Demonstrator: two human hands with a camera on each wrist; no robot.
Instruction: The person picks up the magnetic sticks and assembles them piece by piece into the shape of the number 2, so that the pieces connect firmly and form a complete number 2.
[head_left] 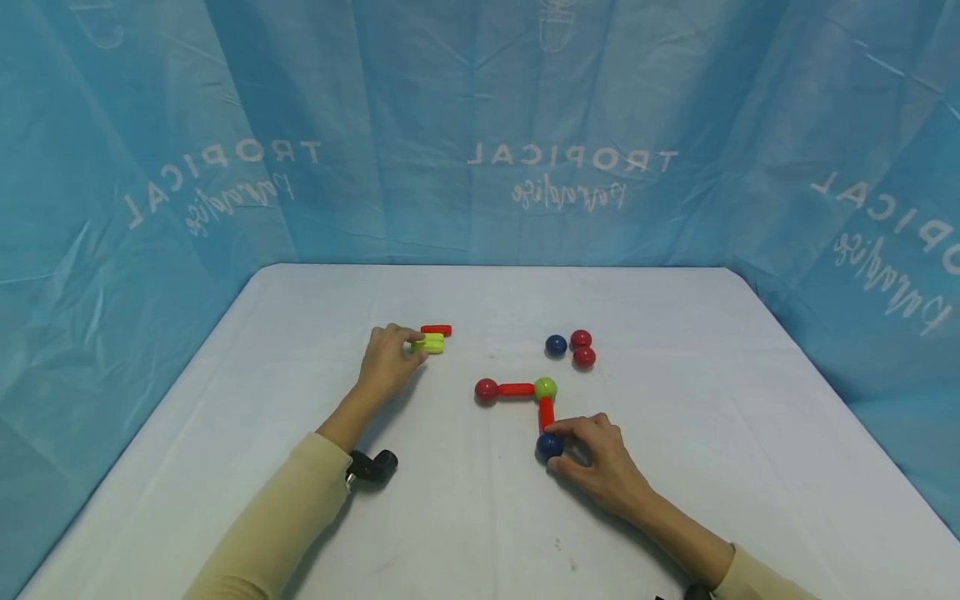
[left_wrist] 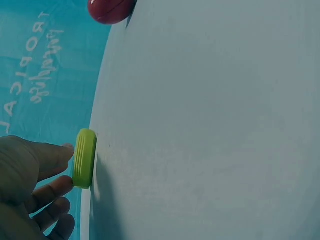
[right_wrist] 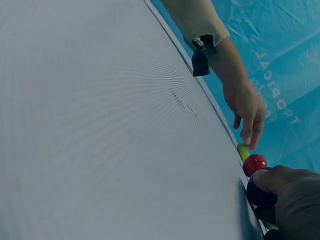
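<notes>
My right hand (head_left: 603,462) pinches a blue ball (head_left: 550,446) between thumb and index finger. This ball sits at the near end of a red stick (head_left: 547,413), which leads to a green ball (head_left: 545,388). From there another red stick (head_left: 516,389) runs left to a red ball (head_left: 486,390). My left hand (head_left: 390,362) is at two green sticks (head_left: 432,343) lying side by side. In the left wrist view its thumb and index finger stand apart, tips right at the upper side of a green stick (left_wrist: 85,159).
Beyond the green sticks lies a loose red stick (head_left: 437,330). Farther back to the right are a blue ball (head_left: 556,346) and two red balls (head_left: 581,339), close together. The white table (head_left: 675,350) is bordered by a blue printed curtain (head_left: 420,108).
</notes>
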